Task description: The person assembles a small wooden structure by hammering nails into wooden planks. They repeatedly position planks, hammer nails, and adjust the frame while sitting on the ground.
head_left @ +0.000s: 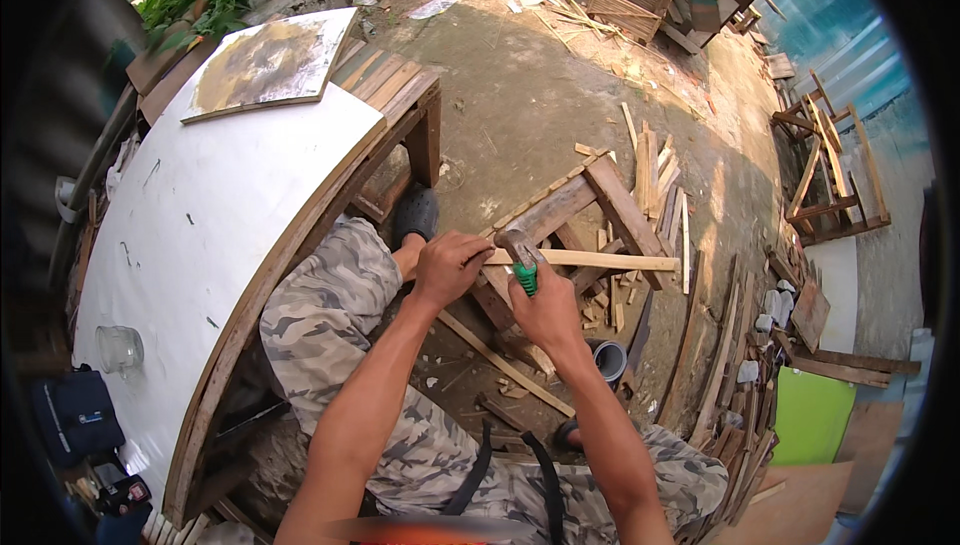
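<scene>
Left hand (448,267) pinched thin slat (590,261) right beside hammer (518,257), right hand (545,310) fisted on green grip. Risk: off swing, smashed fingers, slat splitting lol.

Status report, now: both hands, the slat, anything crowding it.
Left hand pins the thin wooden slat on the wooden frame. Right hand grips the green-handled hammer. Loose wood scraps lie close by.
</scene>
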